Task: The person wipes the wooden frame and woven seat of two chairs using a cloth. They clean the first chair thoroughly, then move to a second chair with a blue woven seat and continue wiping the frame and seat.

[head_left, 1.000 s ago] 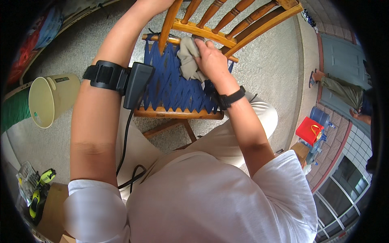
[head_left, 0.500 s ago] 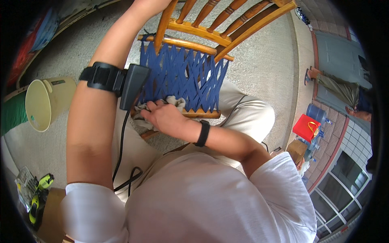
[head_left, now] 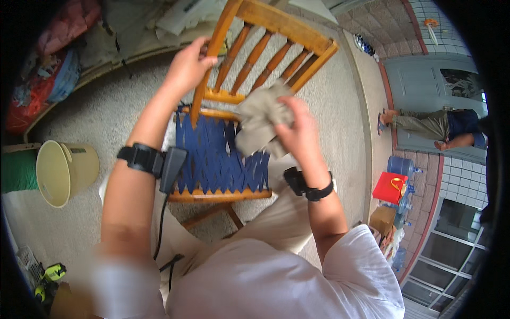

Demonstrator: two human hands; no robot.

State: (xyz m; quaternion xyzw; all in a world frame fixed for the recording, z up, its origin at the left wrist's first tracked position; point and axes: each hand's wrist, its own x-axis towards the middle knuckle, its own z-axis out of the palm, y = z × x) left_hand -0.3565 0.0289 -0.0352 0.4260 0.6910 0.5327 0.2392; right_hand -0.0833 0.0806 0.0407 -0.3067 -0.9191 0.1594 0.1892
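Note:
A wooden chair (head_left: 272, 21) with turned spindles and a seat of woven blue straps (head_left: 207, 154) stands in front of me, between my knees. My left hand (head_left: 190, 65) is closed round the left post of its backrest, with the fingertips partly hidden behind the wood. In my right hand (head_left: 300, 127) is a crumpled grey-beige cloth (head_left: 260, 119), raised over the back right part of the seat and covering the lower ends of some spindles. That hand is slightly smeared by motion.
On the left stand a cream bucket (head_left: 53, 175) and a green bundle (head_left: 18, 173). Yellow-green tools (head_left: 54, 272) lie at the lower left. Water jugs (head_left: 399, 166), a red bag (head_left: 389, 187) and a cardboard box (head_left: 382, 219) line the right wall. Another person's legs (head_left: 419, 123) show farther right.
My right hand has lifted the cloth from the seat's front edge and carried it up toward the backrest. My left hand, mostly out of frame before, now shows on the post. The view has shifted.

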